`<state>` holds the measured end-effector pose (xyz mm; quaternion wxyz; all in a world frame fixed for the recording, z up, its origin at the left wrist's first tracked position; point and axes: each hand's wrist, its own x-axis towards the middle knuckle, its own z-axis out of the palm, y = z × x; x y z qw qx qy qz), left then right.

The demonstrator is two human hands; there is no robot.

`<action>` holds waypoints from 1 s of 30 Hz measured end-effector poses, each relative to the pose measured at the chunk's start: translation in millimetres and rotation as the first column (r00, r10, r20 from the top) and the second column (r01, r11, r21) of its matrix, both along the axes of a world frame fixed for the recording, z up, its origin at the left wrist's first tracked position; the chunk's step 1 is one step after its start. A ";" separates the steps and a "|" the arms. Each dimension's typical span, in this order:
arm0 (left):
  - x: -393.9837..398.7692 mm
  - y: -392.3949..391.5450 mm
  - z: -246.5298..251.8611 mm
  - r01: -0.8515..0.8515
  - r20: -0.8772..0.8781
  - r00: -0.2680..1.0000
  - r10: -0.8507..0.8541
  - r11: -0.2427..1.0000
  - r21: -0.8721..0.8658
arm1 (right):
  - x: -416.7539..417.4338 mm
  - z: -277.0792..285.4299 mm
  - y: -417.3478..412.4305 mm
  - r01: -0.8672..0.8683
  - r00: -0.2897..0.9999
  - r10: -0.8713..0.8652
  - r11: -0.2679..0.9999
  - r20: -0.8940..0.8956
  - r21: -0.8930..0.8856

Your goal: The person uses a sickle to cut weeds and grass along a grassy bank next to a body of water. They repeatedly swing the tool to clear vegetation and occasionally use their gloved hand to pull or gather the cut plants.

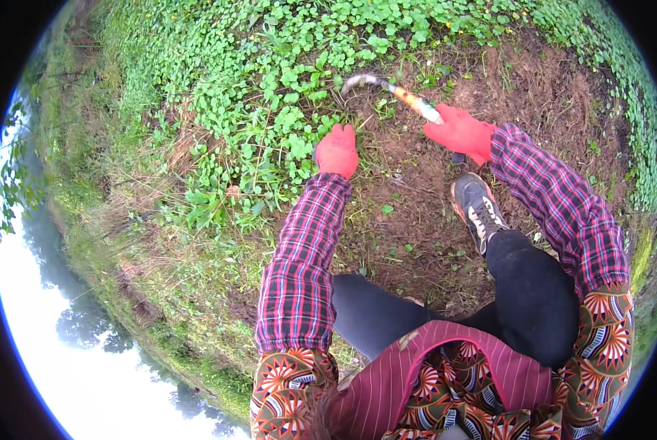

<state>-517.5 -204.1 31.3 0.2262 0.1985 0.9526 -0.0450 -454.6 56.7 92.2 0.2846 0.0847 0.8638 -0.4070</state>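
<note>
My right hand [460, 132], in a red glove, grips the handle of a sickle [408, 99]. The handle is orange and white, and the curved grey blade [361, 81] looks slightly blurred. Its tip points left and lies at the edge of low green leafy plants [284, 124]. My left hand [338, 151], also red-gloved, has its fingers curled at the border between these plants and bare soil, below the blade. Leaves and grass blades lie around the left fingers. Whether stems are inside that fist is hidden.
Brown soil [405, 176] with scattered grass and leaves lies before me. My shoe [476, 206] stands on it below the right hand. Dense leafy growth [383, 22] covers the ground beyond. Dry grass [141, 203] lies at left, where the ground meets an edge with trees and sky past it.
</note>
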 end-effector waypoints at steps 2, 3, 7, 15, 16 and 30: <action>-2.8 3.8 -3.6 0.099 -0.198 0.977 -0.079 0.991 0.092 | 4.3 -2.4 4.7 -0.008 0.999 0.010 0.999 0.046 -0.045; -6.0 6.1 -1.5 0.077 -0.194 0.979 -0.066 0.996 0.050 | 8.7 -4.4 4.2 -0.018 0.997 0.023 0.997 0.071 -0.072; -28.3 30.0 -1.4 -0.074 -0.005 0.997 0.074 0.996 -0.058 | 47.6 -5.0 18.4 0.057 0.998 -0.054 0.995 0.032 -0.078; -41.9 25.8 -37.2 -0.219 0.026 0.974 0.226 0.963 -0.155 | 28.1 -10.4 9.9 -0.195 0.967 0.192 0.981 -0.167 -0.004; -44.0 27.5 -37.2 -0.171 0.007 0.985 0.174 0.977 -0.130 | 24.3 -31.1 14.8 -0.211 0.955 0.218 0.976 -0.200 0.056; 16.0 -52.6 -8.6 -0.099 0.037 0.994 0.102 0.993 -0.067 | 50.4 12.7 2.3 -0.043 0.998 0.053 0.981 0.044 -0.189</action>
